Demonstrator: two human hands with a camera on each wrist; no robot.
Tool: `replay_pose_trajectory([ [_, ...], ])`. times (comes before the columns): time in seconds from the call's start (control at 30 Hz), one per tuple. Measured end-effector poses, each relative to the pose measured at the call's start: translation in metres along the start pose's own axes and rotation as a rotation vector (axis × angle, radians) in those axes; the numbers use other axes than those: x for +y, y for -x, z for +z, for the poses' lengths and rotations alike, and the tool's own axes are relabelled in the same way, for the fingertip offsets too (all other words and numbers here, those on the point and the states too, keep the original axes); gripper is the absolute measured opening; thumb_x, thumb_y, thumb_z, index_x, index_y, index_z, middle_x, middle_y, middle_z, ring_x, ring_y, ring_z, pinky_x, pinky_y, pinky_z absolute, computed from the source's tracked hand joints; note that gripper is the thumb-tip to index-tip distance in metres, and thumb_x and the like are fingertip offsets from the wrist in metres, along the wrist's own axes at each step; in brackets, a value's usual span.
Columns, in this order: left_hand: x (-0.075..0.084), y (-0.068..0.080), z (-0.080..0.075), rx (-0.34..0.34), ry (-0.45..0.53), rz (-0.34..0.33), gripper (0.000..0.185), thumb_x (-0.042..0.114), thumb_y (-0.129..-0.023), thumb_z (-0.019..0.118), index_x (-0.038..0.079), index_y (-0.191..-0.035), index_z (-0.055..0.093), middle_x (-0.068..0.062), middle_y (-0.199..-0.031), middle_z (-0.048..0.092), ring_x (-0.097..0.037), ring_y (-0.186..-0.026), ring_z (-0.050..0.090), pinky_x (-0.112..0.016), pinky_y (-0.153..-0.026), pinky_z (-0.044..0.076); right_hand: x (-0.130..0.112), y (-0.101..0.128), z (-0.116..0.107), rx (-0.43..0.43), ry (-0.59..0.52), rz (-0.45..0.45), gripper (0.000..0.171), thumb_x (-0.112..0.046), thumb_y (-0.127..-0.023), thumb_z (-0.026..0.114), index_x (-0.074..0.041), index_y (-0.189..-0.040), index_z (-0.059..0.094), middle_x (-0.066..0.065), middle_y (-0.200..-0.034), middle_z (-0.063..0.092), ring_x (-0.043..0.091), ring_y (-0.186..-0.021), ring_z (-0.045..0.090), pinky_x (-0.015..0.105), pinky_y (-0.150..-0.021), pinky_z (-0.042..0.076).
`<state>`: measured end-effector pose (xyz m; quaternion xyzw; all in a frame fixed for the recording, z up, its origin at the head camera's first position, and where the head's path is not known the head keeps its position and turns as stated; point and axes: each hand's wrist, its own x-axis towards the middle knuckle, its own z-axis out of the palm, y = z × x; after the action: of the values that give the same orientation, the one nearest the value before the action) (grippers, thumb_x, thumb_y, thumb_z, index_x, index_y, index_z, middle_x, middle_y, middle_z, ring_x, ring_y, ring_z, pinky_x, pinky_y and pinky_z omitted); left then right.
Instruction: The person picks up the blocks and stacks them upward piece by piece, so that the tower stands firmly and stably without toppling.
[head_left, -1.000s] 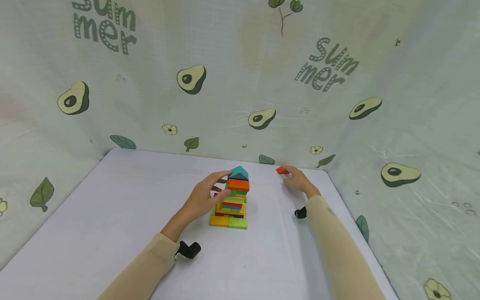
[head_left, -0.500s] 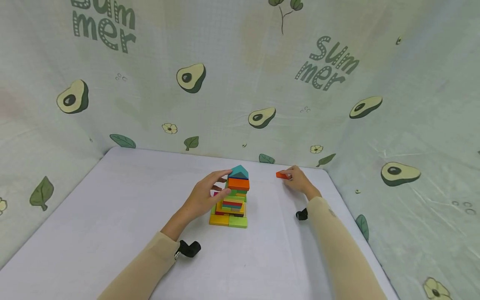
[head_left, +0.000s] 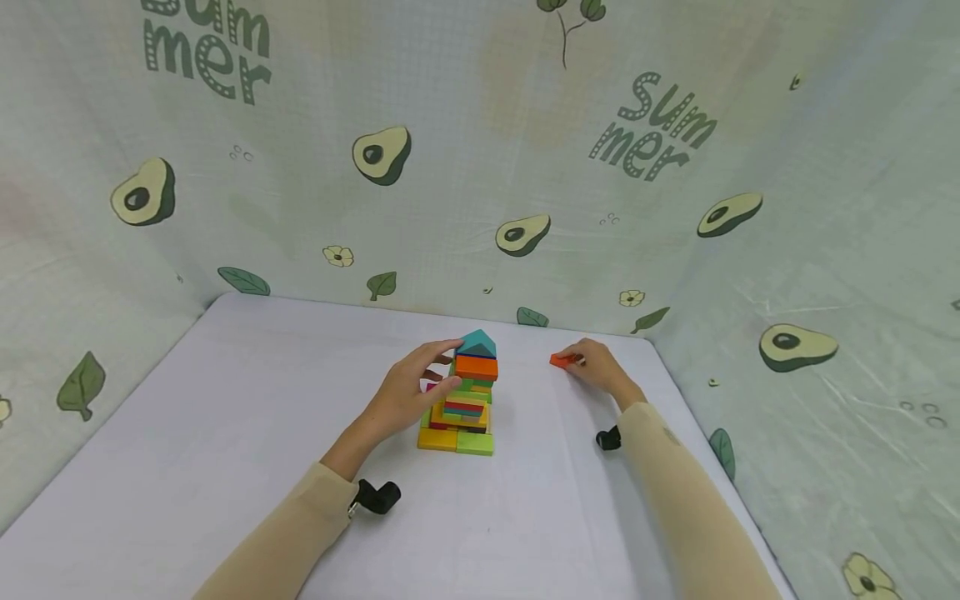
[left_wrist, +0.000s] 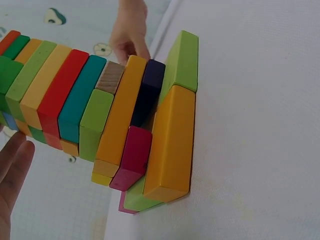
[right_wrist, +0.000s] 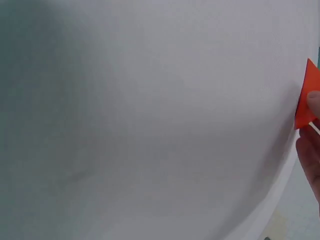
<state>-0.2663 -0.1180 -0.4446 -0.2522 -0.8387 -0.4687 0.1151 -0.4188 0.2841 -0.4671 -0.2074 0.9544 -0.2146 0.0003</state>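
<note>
A tower of coloured wooden blocks [head_left: 467, 400] stands mid-table, with a teal triangular block [head_left: 480, 345] on top and an orange block [head_left: 477, 368] below it. My left hand [head_left: 405, 393] is at the tower's left side, index fingertip at the teal block and thumb beside the upper layers; its fingers [left_wrist: 17, 170] stretch along the stack in the left wrist view. Off to the right, my right hand [head_left: 602, 367] pinches a small orange block [head_left: 558, 361]. In the right wrist view that orange block [right_wrist: 306, 100] shows a pointed, triangular face, the thumb against it.
The blocks stand on a white-covered table [head_left: 300, 375]. A patterned curtain [head_left: 450, 183] hangs behind the far edge and along both sides. Yellow and green flat blocks [head_left: 476, 444] jut out at the tower's base, toward the viewer.
My right hand has closed its fingers on the small orange block and drawn it a little nearer from the far edge. The left hand and the tower have stayed in place.
</note>
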Motion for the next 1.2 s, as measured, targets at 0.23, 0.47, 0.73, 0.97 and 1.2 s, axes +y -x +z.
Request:
replay_pose_trajectory([
  [0.23, 0.001, 0.000, -0.001, 0.001, -0.011, -0.009, 0.063, 0.035, -0.103, 0.072, 0.034, -0.160, 0.046, 0.002, -0.157, 0.054, -0.023, -0.128, 0.064, -0.039, -0.095, 0.062, -0.039, 0.016, -0.010, 0.071, -0.022, -0.141, 0.031, -0.003, -0.098, 0.075, -0.007, -0.129, 0.076, 0.011, -0.117, 0.072, 0.029, -0.105, 0.070, 0.045, -0.093, 0.062],
  [0.47, 0.000, -0.001, 0.001, 0.012, -0.007, -0.018, 0.062, 0.036, -0.103, 0.072, 0.036, -0.160, 0.046, 0.002, -0.157, 0.054, -0.023, -0.128, 0.064, -0.042, -0.096, 0.062, -0.102, 0.042, -0.035, 0.167, -0.069, -0.300, 0.038, -0.006, -0.097, 0.077, -0.011, -0.135, 0.072, 0.005, -0.123, 0.072, 0.022, -0.104, 0.071, 0.041, -0.092, 0.063],
  [0.73, -0.001, 0.000, 0.002, 0.013, 0.013, -0.019, 0.062, 0.035, -0.103, 0.072, 0.036, -0.160, 0.046, -0.001, -0.156, 0.055, -0.037, -0.129, 0.064, -0.047, -0.096, 0.062, -0.168, 0.069, -0.054, 0.222, -0.145, -0.446, 0.043, -0.006, -0.093, 0.082, -0.010, -0.134, 0.071, 0.001, -0.120, 0.074, 0.016, -0.104, 0.072, 0.035, -0.091, 0.063],
  [0.97, -0.003, 0.002, 0.000, 0.021, 0.007, 0.007, 0.061, 0.032, -0.103, 0.072, 0.031, -0.159, 0.047, -0.001, -0.155, 0.056, -0.032, -0.129, 0.064, -0.042, -0.098, 0.061, -0.201, 0.068, -0.050, 0.215, -0.178, -0.525, 0.037, -0.009, -0.093, 0.083, -0.012, -0.129, 0.074, -0.002, -0.118, 0.075, 0.014, -0.103, 0.072, 0.032, -0.090, 0.063],
  [1.2, -0.002, 0.001, 0.000, 0.010, 0.009, 0.024, 0.062, 0.034, -0.104, 0.072, 0.031, -0.160, 0.046, -0.001, -0.156, 0.055, -0.034, -0.129, 0.064, -0.042, -0.097, 0.061, -0.208, 0.070, -0.046, 0.230, -0.172, -0.538, 0.036, -0.008, -0.093, 0.083, -0.013, -0.127, 0.076, -0.002, -0.117, 0.075, 0.014, -0.100, 0.071, 0.034, -0.088, 0.064],
])
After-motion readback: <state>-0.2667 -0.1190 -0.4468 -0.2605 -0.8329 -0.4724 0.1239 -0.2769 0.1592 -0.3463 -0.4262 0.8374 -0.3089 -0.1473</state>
